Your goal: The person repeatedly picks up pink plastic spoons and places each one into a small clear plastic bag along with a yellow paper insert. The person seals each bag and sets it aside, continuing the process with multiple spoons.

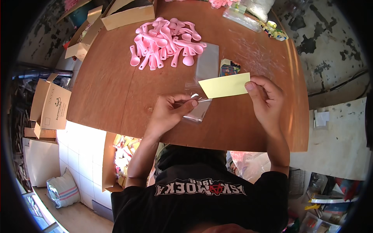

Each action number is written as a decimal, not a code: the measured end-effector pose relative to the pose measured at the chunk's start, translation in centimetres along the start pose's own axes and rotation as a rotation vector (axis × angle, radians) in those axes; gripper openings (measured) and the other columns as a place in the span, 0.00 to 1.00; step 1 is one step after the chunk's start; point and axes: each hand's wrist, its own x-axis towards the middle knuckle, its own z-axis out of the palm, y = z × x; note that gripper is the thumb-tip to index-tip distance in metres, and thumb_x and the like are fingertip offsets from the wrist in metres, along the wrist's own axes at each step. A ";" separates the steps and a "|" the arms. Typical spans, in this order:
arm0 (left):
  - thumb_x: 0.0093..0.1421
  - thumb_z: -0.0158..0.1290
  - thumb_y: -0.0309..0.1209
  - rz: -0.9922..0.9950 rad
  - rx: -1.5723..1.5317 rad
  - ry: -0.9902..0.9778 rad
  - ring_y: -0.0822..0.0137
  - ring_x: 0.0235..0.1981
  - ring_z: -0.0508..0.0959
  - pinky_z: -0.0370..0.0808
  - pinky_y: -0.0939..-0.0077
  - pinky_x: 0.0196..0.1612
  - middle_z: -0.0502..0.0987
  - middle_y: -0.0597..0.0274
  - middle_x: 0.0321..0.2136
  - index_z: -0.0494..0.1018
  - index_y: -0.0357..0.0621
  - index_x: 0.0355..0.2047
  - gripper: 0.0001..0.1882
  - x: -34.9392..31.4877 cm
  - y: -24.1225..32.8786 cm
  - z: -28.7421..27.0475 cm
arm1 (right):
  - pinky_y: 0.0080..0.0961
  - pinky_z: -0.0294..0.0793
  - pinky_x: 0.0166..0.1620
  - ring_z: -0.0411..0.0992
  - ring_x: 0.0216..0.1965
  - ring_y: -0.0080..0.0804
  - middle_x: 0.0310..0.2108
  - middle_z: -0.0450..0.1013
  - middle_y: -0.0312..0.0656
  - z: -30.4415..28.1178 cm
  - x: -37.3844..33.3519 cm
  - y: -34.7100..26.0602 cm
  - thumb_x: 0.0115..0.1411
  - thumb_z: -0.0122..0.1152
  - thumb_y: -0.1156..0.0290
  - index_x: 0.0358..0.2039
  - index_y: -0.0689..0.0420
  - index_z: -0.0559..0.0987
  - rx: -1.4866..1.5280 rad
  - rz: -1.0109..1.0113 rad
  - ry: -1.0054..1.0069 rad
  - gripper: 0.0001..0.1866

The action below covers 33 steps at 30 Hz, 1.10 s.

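Note:
Between thumb and fingers, my left hand [169, 111] pinches a small clear plastic bag [199, 110] above the table's near part. My right hand [267, 97] grips the right end of a pale yellow card [225, 86], whose slanted left end hangs just over the bag. Behind the card lies a small stack of printed cards [229, 69], partly covered by it. A pile of clear plastic bags [207, 60] rests beside that stack. Farther back on the left is a heap of pink plastic spoons [163, 42].
The brown wooden table [101, 85] ends close to my body. An open cardboard box [130, 14] stands at its far left edge. Plastic packets [243, 18] and a yellow patterned strip [275, 31] lie at the far right. A box of colourful packets [123, 155] sits below the near edge.

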 end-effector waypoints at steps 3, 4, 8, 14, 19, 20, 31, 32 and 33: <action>0.62 0.58 0.26 0.010 0.070 -0.074 0.83 0.30 0.75 0.71 0.86 0.32 0.82 0.65 0.30 0.80 0.34 0.41 0.09 -0.5 0.1 0.2 | 0.20 0.72 0.34 0.74 0.30 0.19 0.29 0.79 0.37 1.2 0.6 0.2 0.60 0.64 0.74 0.35 0.63 0.81 0.187 0.086 0.025 0.06; 0.62 0.58 0.26 0.056 0.086 -0.082 0.83 0.30 0.76 0.72 0.85 0.32 0.82 0.64 0.30 0.80 0.34 0.41 0.09 -0.5 0.2 0.3 | 0.19 0.72 0.34 0.74 0.30 0.19 0.29 0.79 0.37 1.0 1.1 0.2 0.60 0.65 0.74 0.35 0.63 0.81 0.161 0.123 -0.091 0.06; 0.63 0.58 0.27 0.039 0.068 -0.140 0.80 0.30 0.77 0.74 0.82 0.34 0.83 0.63 0.30 0.80 0.33 0.41 0.10 -0.4 -0.2 -0.3 | 0.18 0.73 0.37 0.74 0.31 0.19 0.30 0.80 0.37 1.3 1.4 0.8 0.60 0.65 0.74 0.36 0.63 0.81 0.153 0.145 -0.324 0.06; 0.63 0.57 0.28 0.015 0.222 -0.162 0.78 0.30 0.79 0.76 0.80 0.35 0.83 0.63 0.28 0.80 0.35 0.41 0.10 -0.9 0.6 0.4 | 0.25 0.74 0.41 0.76 0.34 0.28 0.31 0.79 0.41 3.1 0.2 0.2 0.57 0.67 0.75 0.33 0.62 0.81 0.167 0.078 -0.456 0.05; 0.61 0.59 0.27 0.169 0.273 -0.138 0.71 0.35 0.83 0.77 0.76 0.38 0.84 0.54 0.33 0.79 0.35 0.42 0.11 -1.3 0.4 0.8 | 0.32 0.73 0.49 0.76 0.45 0.38 0.42 0.77 0.46 3.2 -0.3 -0.5 0.56 0.67 0.75 0.36 0.61 0.83 0.195 -0.023 -0.618 0.07; 0.60 0.59 0.27 0.302 0.292 -0.107 0.68 0.38 0.83 0.77 0.75 0.40 0.83 0.51 0.36 0.79 0.35 0.43 0.12 -1.2 0.2 0.9 | 0.33 0.72 0.51 0.75 0.47 0.40 0.45 0.76 0.47 3.2 -0.3 -0.5 0.56 0.66 0.75 0.37 0.61 0.83 0.238 -0.001 -0.675 0.08; 0.57 0.61 0.23 0.381 0.317 -0.011 0.66 0.42 0.82 0.78 0.75 0.44 0.82 0.49 0.41 0.77 0.33 0.48 0.17 -2.4 1.4 0.9 | 0.33 0.75 0.47 0.77 0.44 0.41 0.43 0.77 0.46 3.8 1.8 -3.5 0.56 0.64 0.78 0.47 0.60 0.79 0.167 0.153 -0.971 0.16; 0.56 0.61 0.22 0.425 0.354 0.014 0.63 0.42 0.82 0.78 0.74 0.45 0.82 0.49 0.40 0.77 0.33 0.48 0.18 -2.5 1.5 0.7 | 0.33 0.77 0.45 0.78 0.42 0.41 0.43 0.78 0.45 4.1 1.9 -3.7 0.55 0.63 0.79 0.49 0.61 0.79 0.166 0.305 -1.025 0.19; 0.56 0.61 0.22 0.427 0.354 0.017 0.63 0.42 0.82 0.78 0.74 0.45 0.82 0.49 0.40 0.77 0.33 0.48 0.18 -2.6 1.5 0.4 | 0.33 0.77 0.45 0.78 0.42 0.41 0.43 0.78 0.45 4.6 2.1 -3.9 0.55 0.63 0.79 0.49 0.61 0.79 0.166 0.302 -1.027 0.19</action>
